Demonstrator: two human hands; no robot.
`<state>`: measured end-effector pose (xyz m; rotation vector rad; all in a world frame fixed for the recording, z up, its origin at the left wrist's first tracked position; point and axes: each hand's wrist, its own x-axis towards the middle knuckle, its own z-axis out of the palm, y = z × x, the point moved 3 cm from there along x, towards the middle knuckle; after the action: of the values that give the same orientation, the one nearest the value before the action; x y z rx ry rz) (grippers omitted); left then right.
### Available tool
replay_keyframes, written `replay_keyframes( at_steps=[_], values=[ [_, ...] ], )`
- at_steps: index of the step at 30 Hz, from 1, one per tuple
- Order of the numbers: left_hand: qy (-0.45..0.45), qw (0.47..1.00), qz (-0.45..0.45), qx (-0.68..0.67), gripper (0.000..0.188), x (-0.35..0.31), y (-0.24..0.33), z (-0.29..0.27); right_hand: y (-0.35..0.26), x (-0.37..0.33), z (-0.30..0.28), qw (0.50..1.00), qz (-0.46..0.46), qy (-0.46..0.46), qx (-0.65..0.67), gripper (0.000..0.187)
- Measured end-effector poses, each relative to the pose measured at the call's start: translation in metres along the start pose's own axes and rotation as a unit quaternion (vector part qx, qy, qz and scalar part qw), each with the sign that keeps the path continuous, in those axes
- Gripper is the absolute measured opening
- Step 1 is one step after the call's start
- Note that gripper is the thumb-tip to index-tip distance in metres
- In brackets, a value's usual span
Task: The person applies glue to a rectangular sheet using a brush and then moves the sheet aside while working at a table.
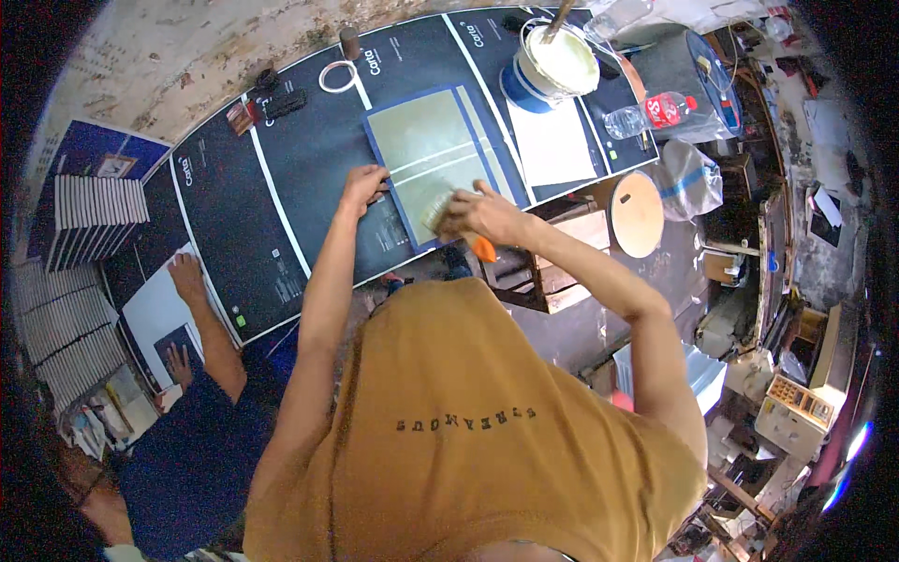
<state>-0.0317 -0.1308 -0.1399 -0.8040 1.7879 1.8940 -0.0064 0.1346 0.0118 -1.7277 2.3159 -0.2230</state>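
On the black table lies a book cover (431, 126), with a dark blue border folded round greyish-green boards and pale strips across it. My left hand (363, 190) is at the cover's left edge, its fingers curled and closed on the border. Over the cover's lower right part, my right hand (478, 214) grips a paintbrush. The brush's orange handle (484, 249) sticks out below the hand, and its pale bristles are smeared by motion against the board.
A bucket of cream paste (562, 66) stands at the back right, beside white paper (552, 145) and a plastic bottle (660, 112). A tape roll (338, 77) lies behind the cover. At left, a co-worker's hands (187, 279) rest on white sheets near stacked books (98, 211). A round-topped stool (637, 215) stands right.
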Motion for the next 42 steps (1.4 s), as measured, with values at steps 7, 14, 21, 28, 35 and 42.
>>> replay_keyframes(
  at_steps=[7,14,21,28,35,42],
  values=[
    [-0.055,0.992,0.049,-0.1,0.015,0.008,-0.007,-0.001,0.002,-0.043,-0.042,0.991,0.102,-0.049,0.07,0.025],
    [0.028,0.996,0.021,0.083,0.033,-0.029,0.004,0.01,-0.024,-0.039,-0.006,0.648,0.514,0.48,0.293,0.035],
    [-0.024,0.999,-0.004,0.031,0.033,-0.065,-0.069,0.048,-0.05,-0.002,0.032,0.674,0.482,0.463,0.313,0.029],
    [0.001,1.0,0.009,0.028,0.023,-0.062,-0.068,0.052,-0.035,-0.019,0.045,0.748,0.475,0.414,0.209,0.028],
    [-0.025,1.0,0.004,-0.01,0.02,-0.055,-0.074,0.051,-0.03,-0.007,0.064,0.796,0.407,0.434,0.111,0.02],
    [0.062,0.989,0.1,0.095,0.028,-0.059,-0.058,0.035,-0.01,-0.06,0.02,0.669,0.497,0.477,0.278,0.014]
  ],
)
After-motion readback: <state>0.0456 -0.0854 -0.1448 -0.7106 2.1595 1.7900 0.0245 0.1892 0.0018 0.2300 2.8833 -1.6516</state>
